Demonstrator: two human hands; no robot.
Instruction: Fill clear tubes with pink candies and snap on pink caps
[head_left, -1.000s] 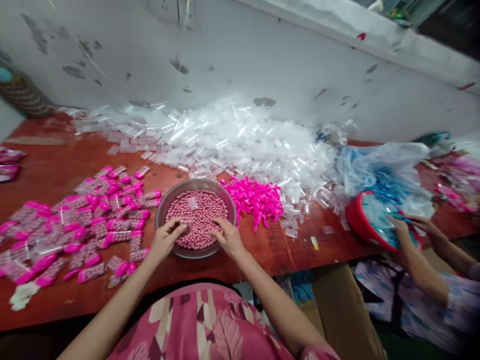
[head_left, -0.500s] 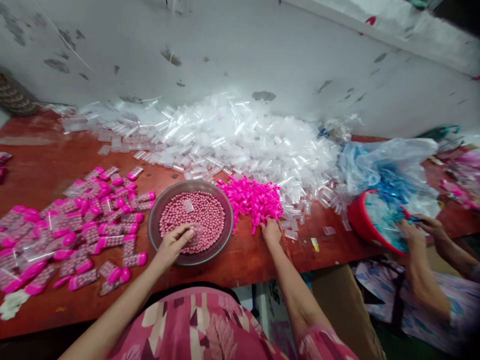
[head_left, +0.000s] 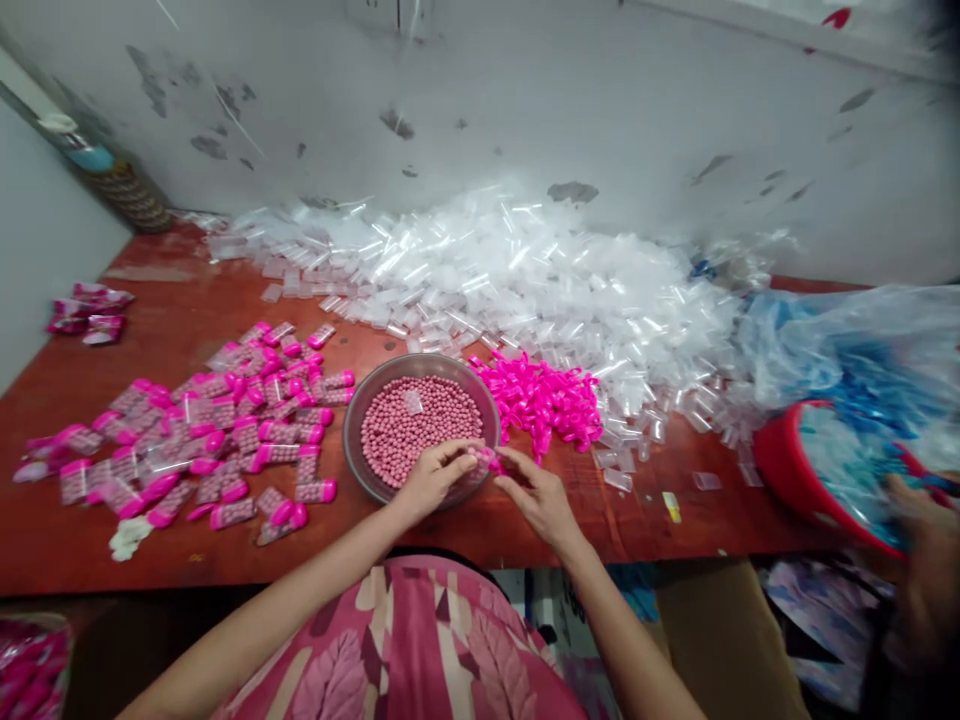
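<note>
Pinching with closed fingertips, the left hand is holding a small clear container, its long axis running roughly sideways over the right rim of the metal bowl. At its right end, a pink cap is facing the right hand, whose thumb and forefinger are standing slightly parted; whether they are gripping it is unclear. Loose caps are lying just beyond on the counter, filled containers left of the bowl. Nothing is visibly standing between the hands except these pieces.

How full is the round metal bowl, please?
Partly full: pink beads lie in the bowl, with its bare wall showing above them.
</note>
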